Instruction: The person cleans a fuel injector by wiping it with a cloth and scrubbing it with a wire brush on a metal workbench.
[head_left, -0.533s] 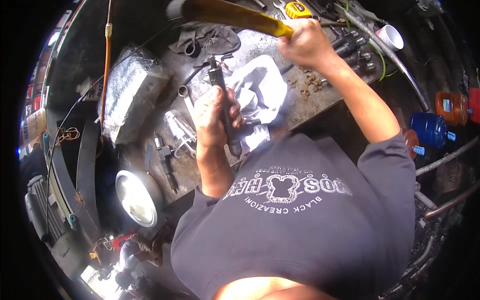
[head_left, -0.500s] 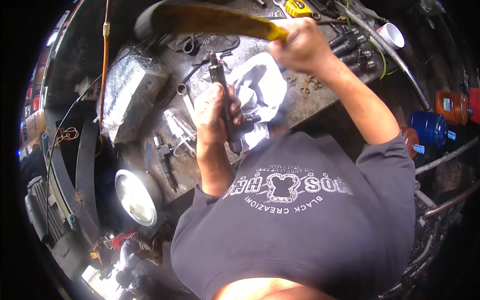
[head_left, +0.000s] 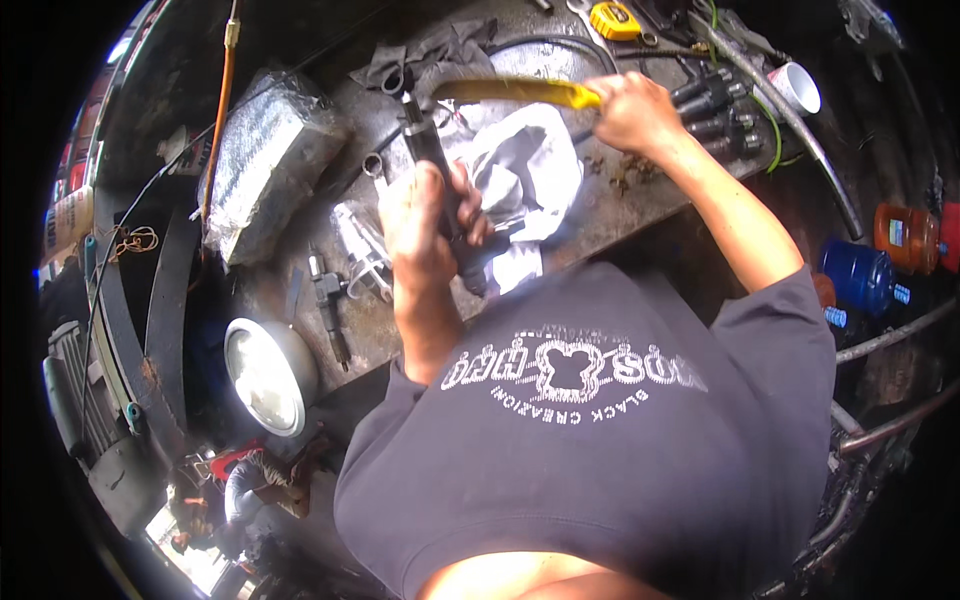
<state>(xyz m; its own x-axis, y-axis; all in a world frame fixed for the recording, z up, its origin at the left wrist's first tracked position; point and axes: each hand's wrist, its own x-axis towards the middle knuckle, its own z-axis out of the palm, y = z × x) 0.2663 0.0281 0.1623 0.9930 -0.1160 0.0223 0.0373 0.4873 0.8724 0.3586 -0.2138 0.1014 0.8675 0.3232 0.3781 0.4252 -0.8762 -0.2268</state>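
My left hand [head_left: 412,225] is closed around a dark metal fuel injector [head_left: 422,135], held tilted over the workbench [head_left: 632,222] with its upper end leaning away from me. In my right hand [head_left: 638,115] is the yellow handle of a hammer [head_left: 530,92]. The hammer lies nearly level, and its far end, smeared by motion, is close to the injector's top; I cannot tell whether they touch. A white cloth [head_left: 555,165] spreads behind the injector. Left of my left wrist lie a second injector [head_left: 328,305] and a clear plastic-wrapped part [head_left: 360,240].
A plastic-wrapped block [head_left: 280,150] sits at the bench's left, with a round lamp [head_left: 265,375] nearer. Several black injectors [head_left: 720,120], a white cup [head_left: 795,90] and a yellow tape measure [head_left: 614,20] lie far right. Beyond the bench stand a blue bottle [head_left: 855,265] and an orange bottle [head_left: 905,228].
The hammer has come down from a raised position toward the injector's top, and my right hand has moved down and right. My left hand still grips the injector, now tilted slightly more left.
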